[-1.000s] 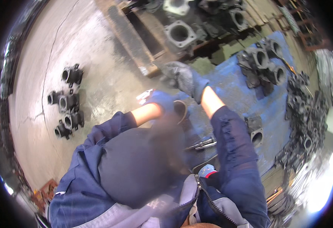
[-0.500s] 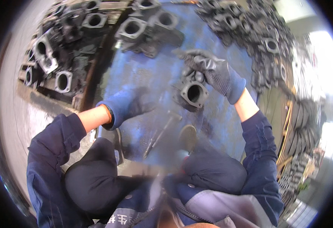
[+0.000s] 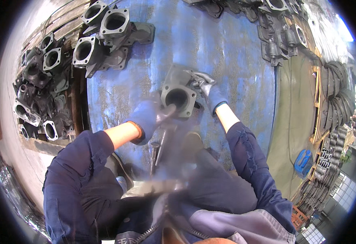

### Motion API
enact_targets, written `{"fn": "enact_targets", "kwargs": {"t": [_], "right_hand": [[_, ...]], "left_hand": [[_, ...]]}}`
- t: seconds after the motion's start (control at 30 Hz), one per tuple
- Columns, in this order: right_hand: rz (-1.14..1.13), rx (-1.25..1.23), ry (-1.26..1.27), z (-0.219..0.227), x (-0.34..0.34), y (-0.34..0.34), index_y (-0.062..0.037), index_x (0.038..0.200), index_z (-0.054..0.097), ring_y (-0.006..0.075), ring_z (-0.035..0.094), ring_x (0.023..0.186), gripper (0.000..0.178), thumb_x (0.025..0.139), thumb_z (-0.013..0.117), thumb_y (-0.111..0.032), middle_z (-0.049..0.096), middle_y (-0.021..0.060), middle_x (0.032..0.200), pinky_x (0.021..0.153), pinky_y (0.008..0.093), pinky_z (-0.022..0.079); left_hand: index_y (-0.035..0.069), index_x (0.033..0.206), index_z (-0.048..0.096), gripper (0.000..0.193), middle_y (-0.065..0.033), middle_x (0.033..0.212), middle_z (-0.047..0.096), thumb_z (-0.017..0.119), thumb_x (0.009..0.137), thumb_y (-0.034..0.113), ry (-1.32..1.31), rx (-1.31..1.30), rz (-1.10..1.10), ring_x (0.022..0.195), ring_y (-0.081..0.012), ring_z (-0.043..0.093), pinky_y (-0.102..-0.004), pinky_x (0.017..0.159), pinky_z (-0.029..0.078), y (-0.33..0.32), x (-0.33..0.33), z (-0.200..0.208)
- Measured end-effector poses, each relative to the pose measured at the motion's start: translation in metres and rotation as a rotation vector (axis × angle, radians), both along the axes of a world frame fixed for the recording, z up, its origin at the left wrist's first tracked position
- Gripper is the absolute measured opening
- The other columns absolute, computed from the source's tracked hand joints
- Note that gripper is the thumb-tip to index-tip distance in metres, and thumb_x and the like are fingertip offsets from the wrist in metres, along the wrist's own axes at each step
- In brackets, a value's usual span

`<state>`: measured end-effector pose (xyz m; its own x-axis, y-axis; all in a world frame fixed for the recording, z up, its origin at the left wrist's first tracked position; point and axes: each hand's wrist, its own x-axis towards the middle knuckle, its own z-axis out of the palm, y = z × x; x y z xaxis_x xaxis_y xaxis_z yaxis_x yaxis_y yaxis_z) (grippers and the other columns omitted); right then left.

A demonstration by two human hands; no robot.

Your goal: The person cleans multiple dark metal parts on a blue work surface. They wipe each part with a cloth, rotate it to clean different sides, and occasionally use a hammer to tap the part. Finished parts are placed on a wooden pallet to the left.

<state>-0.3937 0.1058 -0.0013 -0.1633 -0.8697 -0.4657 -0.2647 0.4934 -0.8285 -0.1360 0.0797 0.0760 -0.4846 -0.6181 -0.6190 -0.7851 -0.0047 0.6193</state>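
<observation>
A grey metal casting [image 3: 191, 97] with a square flange and a round bore stands on the blue worktable in front of me. My right hand [image 3: 206, 84], in a blue glove with a dark coated palm, grips its right side with curled fingers. At the casting's lower left is my left hand [image 3: 148, 117], gloved alike; its fingers are smeared by motion and reach close to the bore. Whether they hold anything I cannot make out. Just below this hand, a metal rod with a wider head [image 3: 155, 152] lies beside a second rod-like tool [image 3: 161, 146].
More castings [image 3: 113, 38] are grouped at the table's far left. Others fill a wooden pallet [image 3: 48, 144] to the left. Further castings [image 3: 273, 40] stand at the far right. A blue plastic piece [image 3: 303, 163] and stacks of dark rings [image 3: 337, 85] are on the right.
My right hand has come down onto the casting's right side. My left hand has moved right, up to the casting. The view has shifted, and the casting appears further left and turned.
</observation>
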Motion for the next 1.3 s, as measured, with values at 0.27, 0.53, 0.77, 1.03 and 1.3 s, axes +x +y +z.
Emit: {"fn": "enact_targets", "kwargs": {"t": [0.27,0.53,0.77,1.03,1.3], "right_hand": [[-0.012,0.028,0.057,-0.025,0.011,-0.016,-0.0179,0.137,0.059,0.0205,0.066,0.106,0.04,0.103,0.038,-0.02,0.067,0.0141,0.126,0.093,0.0323,0.051],[0.064,-0.097,0.473,-0.025,0.014,-0.006,-0.0222,0.13,0.064,0.0278,0.067,0.105,0.039,0.101,0.044,-0.037,0.069,0.0163,0.116,0.093,0.0389,0.052],[0.075,0.042,0.399,-0.019,0.021,-0.01,-0.023,0.119,0.067,0.0319,0.065,0.103,0.027,0.099,0.053,-0.032,0.068,0.0117,0.107,0.092,0.0426,0.05],[0.44,-0.028,0.88,0.015,0.029,-0.014,-0.0216,0.13,0.062,0.03,0.059,0.121,0.032,0.1,0.05,-0.021,0.063,0.0096,0.127,0.104,0.0454,0.043],[0.241,-0.057,0.5,-0.006,0.016,-0.014,-0.0022,0.107,0.07,0.0082,0.06,0.085,0.018,0.1,0.056,-0.012,0.069,0.0066,0.096,0.073,0.0199,0.046]], "left_hand": [[-0.012,0.131,0.046,0.068,-0.0297,0.109,0.068,0.061,0.096,0.044,0.105,0.103,0.081,0.105,-0.0355,0.069,-0.0426,0.087,0.054,0.002,0.003,-0.015],[-0.012,0.129,0.049,0.069,-0.0303,0.096,0.07,0.061,0.095,0.047,0.016,0.051,0.012,0.094,-0.0389,0.071,-0.043,0.08,0.055,0.0,0.001,-0.006],[-0.013,0.128,0.048,0.073,-0.0313,0.094,0.069,0.06,0.095,0.05,0.013,0.035,0.027,0.092,-0.039,0.071,-0.044,0.078,0.055,0.001,0.0,-0.004],[-0.012,0.13,0.048,0.069,-0.0307,0.098,0.07,0.061,0.095,0.047,0.026,0.059,0.05,0.095,-0.036,0.071,-0.0425,0.08,0.055,0.001,0.0,-0.013],[-0.011,0.132,0.047,0.066,-0.0293,0.106,0.07,0.062,0.096,0.042,0.073,0.046,0.059,0.104,-0.0339,0.07,-0.0407,0.087,0.053,0.005,0.005,-0.02]]}}
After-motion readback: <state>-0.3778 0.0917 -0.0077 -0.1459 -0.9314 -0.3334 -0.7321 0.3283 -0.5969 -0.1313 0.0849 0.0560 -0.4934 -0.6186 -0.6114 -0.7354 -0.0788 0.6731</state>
